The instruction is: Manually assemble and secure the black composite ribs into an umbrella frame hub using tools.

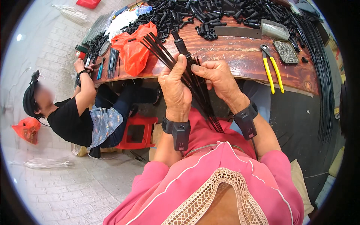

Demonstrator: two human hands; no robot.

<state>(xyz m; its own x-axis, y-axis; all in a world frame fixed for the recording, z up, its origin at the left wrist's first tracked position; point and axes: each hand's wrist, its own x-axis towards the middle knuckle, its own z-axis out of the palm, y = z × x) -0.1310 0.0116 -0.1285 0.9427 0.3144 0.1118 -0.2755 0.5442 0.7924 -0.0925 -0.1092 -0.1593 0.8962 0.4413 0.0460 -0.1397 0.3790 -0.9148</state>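
My left hand [175, 88] is closed round a bundle of thin black rods [156, 51]. Its thumb also presses against a stepped black plastic tube [180, 45], which points up and away over the table edge. The rods slant from upper left down toward my lap. Close beside it, my right hand [222, 79] is closed in a pinch, thumb and forefinger at the lower end of the tube. Whatever lies between those fingertips is hidden.
Black plastic parts [168, 17] are heaped on the wooden table [232, 50]. Yellow-handled pliers [273, 71], a tray of small metal pieces [286, 51] and a red plastic bag [135, 48] lie there. Long black rods [325, 86] hang at right. A seated person [71, 120] works at left.
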